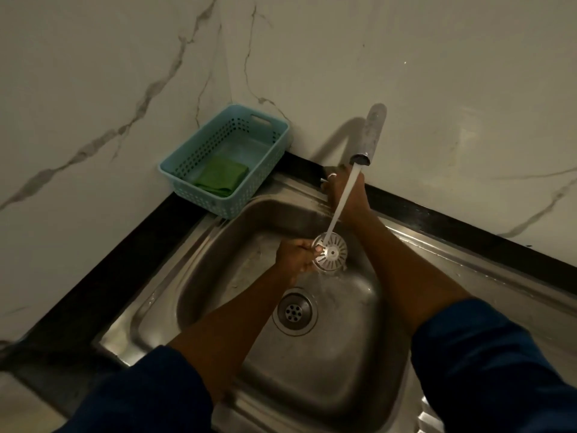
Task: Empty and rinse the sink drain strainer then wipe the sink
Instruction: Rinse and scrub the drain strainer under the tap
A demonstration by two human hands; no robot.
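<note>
Head view, dim light. Clock directions are taken from the drain opening (294, 311), with 12 toward the wall.

Sink (215, 242): steel, single basin, set in a black counter edge (93, 295). The drain opening sits uncovered in the basin floor, with water running around it.

Strainer (332, 252): out of the drain, held above the basin floor at about 1 o'clock from the opening. Round, metal, with radial slots and a small hub in the middle. The slotted face is turned up toward the camera.

Left hand (295, 254): at 12 o'clock from the opening. Fingers and thumb pinch the strainer at its 9 o'clock rim, so this hand is holding the strainer.

Water stream (343, 201): runs from the faucet (371, 135) spout and lands on the strainer near its 11 o'clock rim. Water spills off the strainer into the basin below.

Right hand (343, 189): at the sink's back rim, 1 o'clock, at the foot of the faucet and partly behind the stream. A ring shows on one finger. Cannot tell whether it grips something there or only rests.

Basket (199, 200): light blue, perforated, in the counter corner at 11 o'clock against the marbled wall (437, 73). Its near corner reaches over the sink's rim. A folded green cloth (221, 176) lies in its near end.

Dark blue sleeves (499, 364) are pushed up on both forearms.
</note>
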